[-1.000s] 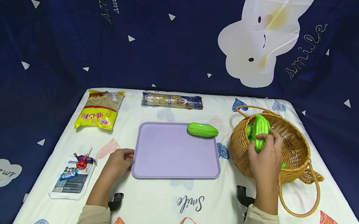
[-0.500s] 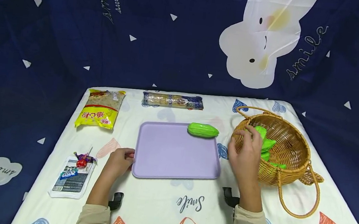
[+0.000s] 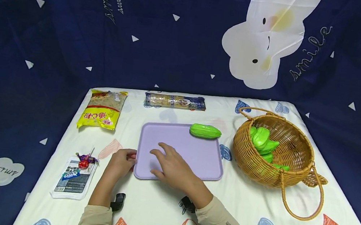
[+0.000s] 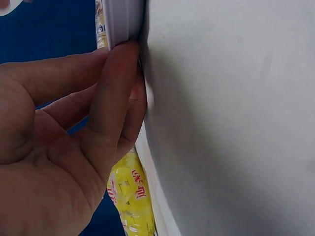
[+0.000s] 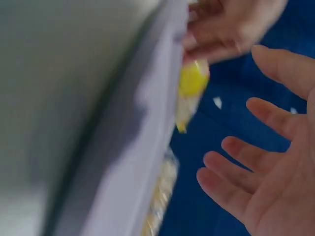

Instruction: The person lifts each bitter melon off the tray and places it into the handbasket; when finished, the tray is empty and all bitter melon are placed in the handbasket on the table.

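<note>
My left hand pinches the left rim of a shallow lilac tray; in the left wrist view, the thumb and fingers meet at the tray's edge. Over the left half of the tray hovers my right hand, fingers spread and holding nothing. The right wrist view shows its fingers apart from the tray. A bright green, ridged, bitter-melon-like piece lies across the tray's far right corner. More green ridged pieces sit inside a wicker basket at the right.
A yellow bag of pasta lies at the far left, and a clear long packet lies behind the tray. At the near left, a flat white pack bears a lollipop and small wrapped sweets. The basket's handle sticks out toward the front.
My right hand let go of a green ridged piece inside the basket, left the basket and swung left over the tray. The left hand stays at the tray's rim.
</note>
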Action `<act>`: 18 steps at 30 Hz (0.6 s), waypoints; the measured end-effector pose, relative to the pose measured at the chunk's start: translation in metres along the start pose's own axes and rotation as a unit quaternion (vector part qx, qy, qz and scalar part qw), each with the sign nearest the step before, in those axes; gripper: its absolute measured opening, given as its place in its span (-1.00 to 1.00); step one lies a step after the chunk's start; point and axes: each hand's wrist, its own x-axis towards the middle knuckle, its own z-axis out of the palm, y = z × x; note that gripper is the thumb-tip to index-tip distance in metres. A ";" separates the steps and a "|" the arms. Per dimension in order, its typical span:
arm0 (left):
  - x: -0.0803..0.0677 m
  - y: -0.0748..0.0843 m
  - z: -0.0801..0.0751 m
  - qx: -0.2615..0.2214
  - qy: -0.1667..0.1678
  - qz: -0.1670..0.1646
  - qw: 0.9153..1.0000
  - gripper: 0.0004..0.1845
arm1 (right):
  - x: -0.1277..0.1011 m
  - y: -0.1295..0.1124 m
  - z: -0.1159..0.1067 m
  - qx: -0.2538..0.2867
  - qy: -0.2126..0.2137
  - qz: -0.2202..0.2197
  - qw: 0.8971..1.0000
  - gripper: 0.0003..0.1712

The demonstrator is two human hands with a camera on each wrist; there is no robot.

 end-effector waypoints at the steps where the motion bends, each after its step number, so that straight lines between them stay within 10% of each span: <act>1: 0.000 0.000 0.000 -0.003 -0.002 -0.001 1.000 -0.62 | 0.003 -0.004 0.005 -0.001 -0.013 -0.009 1.000 -0.37; 18: -0.002 0.001 -0.002 -0.012 -0.006 0.000 1.000 -0.63 | 0.017 -0.021 0.036 -0.010 -0.096 -0.027 0.995 -0.36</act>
